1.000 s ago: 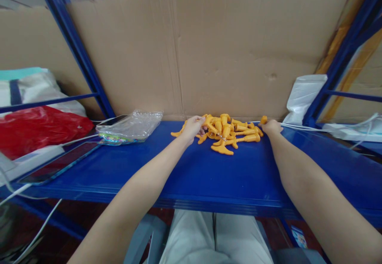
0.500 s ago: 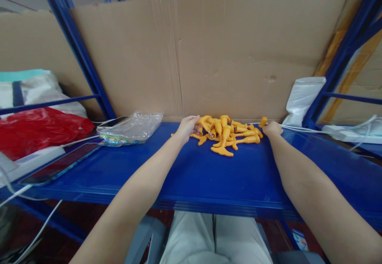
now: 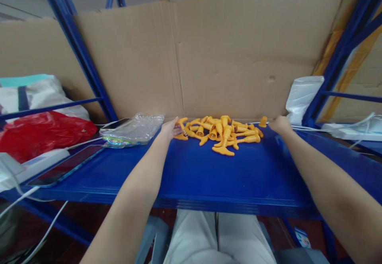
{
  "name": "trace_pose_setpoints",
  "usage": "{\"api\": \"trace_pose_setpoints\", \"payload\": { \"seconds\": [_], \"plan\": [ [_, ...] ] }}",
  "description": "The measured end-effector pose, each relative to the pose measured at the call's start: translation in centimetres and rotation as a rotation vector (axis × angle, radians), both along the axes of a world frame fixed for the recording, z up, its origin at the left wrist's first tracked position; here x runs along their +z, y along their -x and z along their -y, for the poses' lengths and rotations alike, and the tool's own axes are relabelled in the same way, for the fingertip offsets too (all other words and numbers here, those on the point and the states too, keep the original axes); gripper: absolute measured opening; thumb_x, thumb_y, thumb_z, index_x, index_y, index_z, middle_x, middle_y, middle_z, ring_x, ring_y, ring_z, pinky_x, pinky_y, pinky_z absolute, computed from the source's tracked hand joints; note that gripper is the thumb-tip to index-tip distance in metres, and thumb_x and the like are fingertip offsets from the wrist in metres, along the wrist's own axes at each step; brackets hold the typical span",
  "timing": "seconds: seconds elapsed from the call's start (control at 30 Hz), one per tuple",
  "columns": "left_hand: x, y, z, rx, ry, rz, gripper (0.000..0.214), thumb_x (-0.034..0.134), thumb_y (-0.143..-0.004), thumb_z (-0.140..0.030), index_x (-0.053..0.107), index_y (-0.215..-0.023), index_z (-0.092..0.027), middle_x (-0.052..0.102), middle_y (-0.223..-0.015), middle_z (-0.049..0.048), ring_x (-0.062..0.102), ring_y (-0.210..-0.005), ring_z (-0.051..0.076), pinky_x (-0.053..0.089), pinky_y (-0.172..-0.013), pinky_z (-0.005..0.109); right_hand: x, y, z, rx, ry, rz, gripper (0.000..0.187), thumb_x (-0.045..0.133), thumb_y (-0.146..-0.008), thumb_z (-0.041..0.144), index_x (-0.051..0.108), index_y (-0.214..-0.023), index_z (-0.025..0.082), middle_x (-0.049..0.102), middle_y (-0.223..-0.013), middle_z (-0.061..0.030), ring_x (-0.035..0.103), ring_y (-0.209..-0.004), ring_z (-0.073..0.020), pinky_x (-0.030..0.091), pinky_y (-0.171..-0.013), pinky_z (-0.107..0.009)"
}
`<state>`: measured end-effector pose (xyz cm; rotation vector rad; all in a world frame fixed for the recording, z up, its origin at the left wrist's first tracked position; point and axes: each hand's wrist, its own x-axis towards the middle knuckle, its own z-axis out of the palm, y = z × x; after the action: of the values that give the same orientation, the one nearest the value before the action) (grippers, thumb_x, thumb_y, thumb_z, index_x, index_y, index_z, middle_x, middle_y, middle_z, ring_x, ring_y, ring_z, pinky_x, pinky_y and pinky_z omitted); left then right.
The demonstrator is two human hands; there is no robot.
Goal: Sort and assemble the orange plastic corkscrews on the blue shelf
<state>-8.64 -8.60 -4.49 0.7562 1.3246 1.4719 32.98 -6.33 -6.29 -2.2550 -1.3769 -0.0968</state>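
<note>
Both arms (image 3: 137,180) reach forward, left fingers (image 3: 178,129) curled round an orange piece (image 3: 183,120), right fingers (image 3: 272,125) too hidden to tell.

The one camera sits on the seated person's head, above the lap (image 3: 213,238) and behind the shelf's (image 3: 221,180) near edge. It faces forward and down, wide enough to span side to side, close enough that the left hand (image 3: 170,129) and right hand (image 3: 280,125), toward the far edge, show clearly.

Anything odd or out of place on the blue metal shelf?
One small orange plastic piece stands alone near the right hand, just off the jumbled heap of orange plastic pieces. No spill or damage visible.
</note>
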Motion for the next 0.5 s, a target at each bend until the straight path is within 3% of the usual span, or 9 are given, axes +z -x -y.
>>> {"api": "trace_pose_setpoints", "payload": {
  "seconds": [0.17, 0.37, 0.5],
  "plan": [
    [-0.3, 0.7, -0.4, 0.106, 0.033, 0.005, 0.014, 0.059, -0.090, -0.028, 0.058, -0.091, -0.014, 0.050, -0.053, -0.0041, 0.056, -0.043, 0.011, 0.052, -0.049, 0.023, 0.3, -1.2, 1.5, 0.057, -0.057, 0.030, 0.039, 0.055, -0.081, 0.017, 0.066, -0.116, 0.005, 0.067, -0.115, -0.0219, 0.062, -0.111, -0.0327, 0.049, -0.090, -0.035],
    [-0.7, 1.3, -1.3, 0.174, 0.029, -0.192, 0.011, 0.058, -0.085, -0.006, 0.056, -0.076, -0.012, 0.051, -0.051, -0.0034, 0.049, -0.042, 0.007, 0.043, -0.045, 0.017, 0.0, -1.3, 3.1, 0.058, -0.003, -0.045, 0.039, 0.053, -0.085, 0.019, 0.064, -0.118, 0.002, 0.064, -0.120, -0.0233, 0.060, -0.112, -0.0308, 0.046, -0.090, -0.030],
    [-1.6, 2.2, -2.0, 0.183, 0.012, -0.251, 0.019, 0.056, -0.078, 0.005, 0.056, -0.077, -0.013, 0.049, -0.050, -0.0049, 0.051, -0.046, 0.008, 0.041, -0.049, 0.017, 0.1, -1.3, 3.3, 0.066, 0.004, -0.060, 0.039, 0.052, -0.087, 0.019, 0.063, -0.121, 0.003, 0.063, -0.123, -0.0227, 0.059, -0.114, -0.0299, 0.044, -0.092, -0.029]
  ]
}}
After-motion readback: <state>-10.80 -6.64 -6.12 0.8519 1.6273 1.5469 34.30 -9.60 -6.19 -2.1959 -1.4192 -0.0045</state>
